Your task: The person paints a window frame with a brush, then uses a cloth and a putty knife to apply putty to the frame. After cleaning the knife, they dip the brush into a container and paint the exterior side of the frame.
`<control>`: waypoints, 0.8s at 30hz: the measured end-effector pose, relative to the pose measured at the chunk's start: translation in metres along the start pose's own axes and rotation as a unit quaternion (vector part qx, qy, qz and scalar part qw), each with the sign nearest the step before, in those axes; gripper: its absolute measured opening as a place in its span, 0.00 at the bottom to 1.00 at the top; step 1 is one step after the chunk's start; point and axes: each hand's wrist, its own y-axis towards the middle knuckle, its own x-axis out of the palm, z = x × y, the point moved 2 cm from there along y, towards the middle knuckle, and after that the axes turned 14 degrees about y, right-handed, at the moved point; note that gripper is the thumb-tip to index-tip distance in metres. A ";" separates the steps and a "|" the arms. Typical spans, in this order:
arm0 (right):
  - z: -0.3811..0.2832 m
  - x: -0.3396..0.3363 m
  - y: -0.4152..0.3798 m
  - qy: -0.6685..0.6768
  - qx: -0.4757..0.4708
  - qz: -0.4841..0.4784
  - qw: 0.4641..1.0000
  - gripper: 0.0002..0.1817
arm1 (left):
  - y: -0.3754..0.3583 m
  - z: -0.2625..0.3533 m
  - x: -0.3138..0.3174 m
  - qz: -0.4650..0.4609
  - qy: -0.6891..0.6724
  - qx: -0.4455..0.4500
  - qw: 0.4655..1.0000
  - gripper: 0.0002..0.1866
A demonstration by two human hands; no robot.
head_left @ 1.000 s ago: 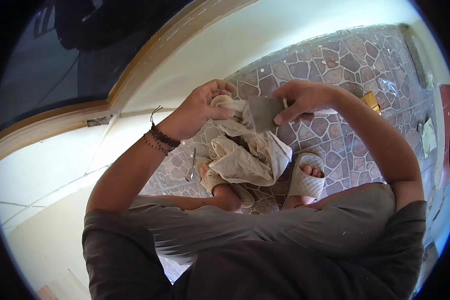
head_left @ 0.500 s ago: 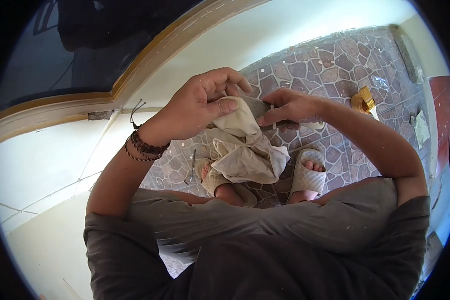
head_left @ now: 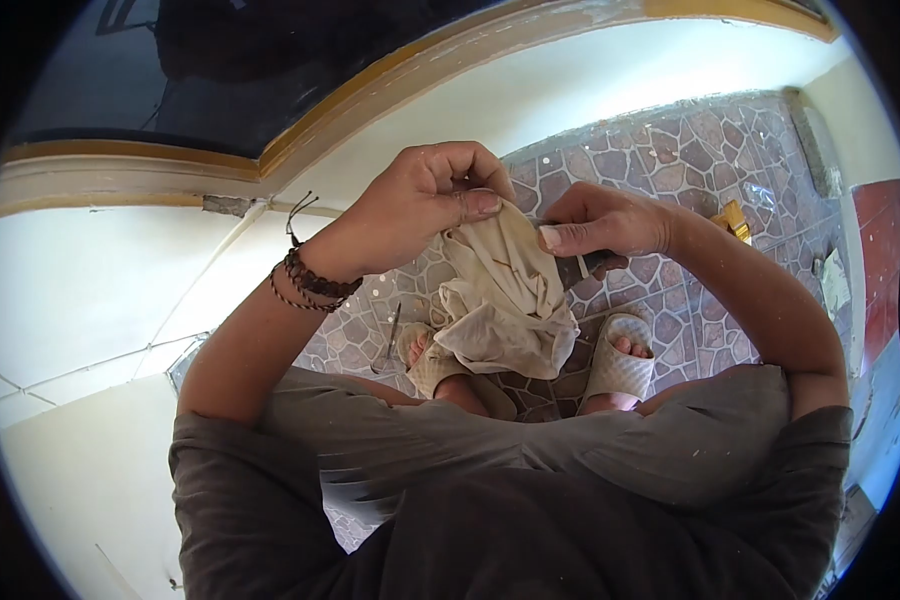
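Observation:
A cream cloth (head_left: 505,290) with brown stains hangs in folds from my left hand (head_left: 435,200), whose thumb and fingers pinch its upper edge. Close by on the right, my right hand (head_left: 610,225) is closed around a dark, flat tool (head_left: 572,268) that looks like a putty knife. The cloth lies against this tool and covers its front part, so its full shape is hidden. Below my hands, the cloth's lower folds hang between my two slippered feet.
Stone-patterned flooring (head_left: 670,150) has pale specks on it. A thin, pen-like item (head_left: 394,325) lies beside my left slipper (head_left: 440,370). Beyond my right forearm sits a gold-coloured object (head_left: 735,220), near clear plastic (head_left: 760,195). A wood-edged window frame (head_left: 260,170) is at upper left.
The cloth has been drawn up and over the tool's grey blade, which showed between my hands before. My right hand has turned slightly, and the view has shifted a little.

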 end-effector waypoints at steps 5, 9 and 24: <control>-0.021 0.016 -0.003 -0.057 -0.020 0.036 0.998 0.27 | 0.000 -0.018 0.004 0.019 -0.156 0.015 0.987 0.05; -0.027 0.025 -0.003 0.017 -0.026 0.057 0.998 0.24 | -0.009 -0.004 0.007 0.080 -0.269 0.027 0.960 0.04; -0.088 0.082 0.026 0.008 -0.115 0.188 0.975 0.26 | -0.074 0.022 0.055 0.460 -0.380 0.030 0.802 0.17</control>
